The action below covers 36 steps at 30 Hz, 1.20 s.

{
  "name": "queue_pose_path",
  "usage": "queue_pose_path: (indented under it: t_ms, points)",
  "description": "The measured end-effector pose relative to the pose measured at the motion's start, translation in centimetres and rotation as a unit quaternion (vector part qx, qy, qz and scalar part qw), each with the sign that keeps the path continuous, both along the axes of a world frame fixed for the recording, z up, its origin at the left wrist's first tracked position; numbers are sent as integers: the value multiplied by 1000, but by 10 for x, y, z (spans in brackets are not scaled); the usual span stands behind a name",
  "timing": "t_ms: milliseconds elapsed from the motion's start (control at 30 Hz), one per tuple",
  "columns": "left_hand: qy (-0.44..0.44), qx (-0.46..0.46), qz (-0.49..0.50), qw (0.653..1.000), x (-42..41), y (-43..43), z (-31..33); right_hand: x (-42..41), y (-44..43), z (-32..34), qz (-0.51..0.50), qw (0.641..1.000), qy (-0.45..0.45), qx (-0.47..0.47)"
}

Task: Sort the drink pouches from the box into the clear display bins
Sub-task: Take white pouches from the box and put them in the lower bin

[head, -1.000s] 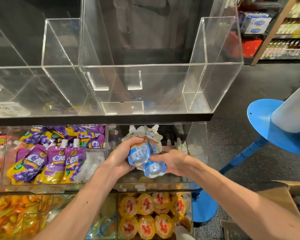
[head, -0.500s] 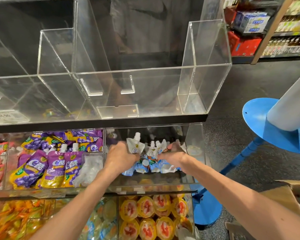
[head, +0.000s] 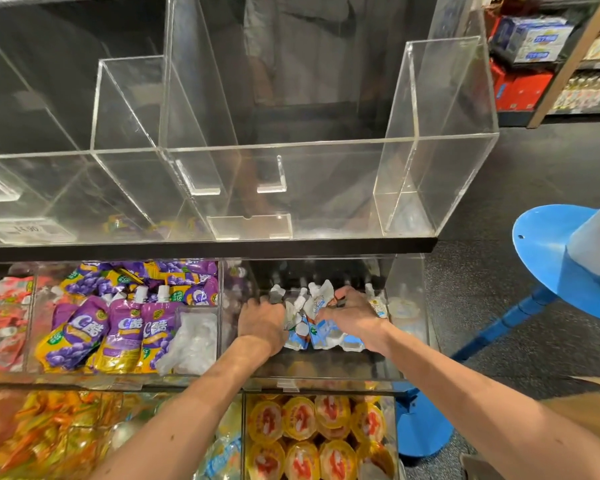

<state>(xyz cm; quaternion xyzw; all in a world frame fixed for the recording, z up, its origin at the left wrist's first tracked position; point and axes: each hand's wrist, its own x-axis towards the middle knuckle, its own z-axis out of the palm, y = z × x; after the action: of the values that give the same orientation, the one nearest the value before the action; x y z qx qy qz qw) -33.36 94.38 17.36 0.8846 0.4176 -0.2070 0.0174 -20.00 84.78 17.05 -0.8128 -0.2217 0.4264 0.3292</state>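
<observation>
Head view. The person stands at a tiered rack of clear bins. Both forearms reach into the right-hand bin of the middle tier.

The left hand is knuckles-up, with its fingers curled down against the left side of a cluster of blue pouches. The right hand grasps the same cluster from the right, with its fingers bent over the spouts. Both hands are clenched on the pouches; neither is released.

The blue pouches stand roughly upright inside the bin, spouts up and bases on or just above the bin floor. One more pouch stands just beside the right hand, against the back right of the bin.

The neighbouring bin to the left holds purple pouches. The bin below holds yellow-rimmed cups. The top-tier bins hold no stock that can be seen. A corner of the box shows at the lower right edge, beside a blue stool.

Step in hand, as judged: placement of one batch of blue pouches into its bin, at the point of setting down.

The next move calls for the following:
- Loosen both grips evenly so that the cluster does not topple.
- Nudge the pouches back towards the rear pouch, spouts aligned.
- Withdraw the hands upward, clear of the shelf edge above.
- Return to the box for the next batch.
</observation>
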Motion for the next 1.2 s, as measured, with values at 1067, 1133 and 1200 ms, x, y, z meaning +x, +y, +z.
queue_pose_path:
  t_ms: [1067, 1133, 1200]
  points:
    - [-229, 1, 76, 970, 19, 17, -23, 9, 22, -48, -202, 979, 0, -8]
    - [-219, 33, 53, 974, 16, 20, -25, 2, 23, -48, -184, 983, -8, -22]
    - [-222, 6, 71, 973, 14, 24, -26, -5, 25, -47, -162, 986, -23, -24]
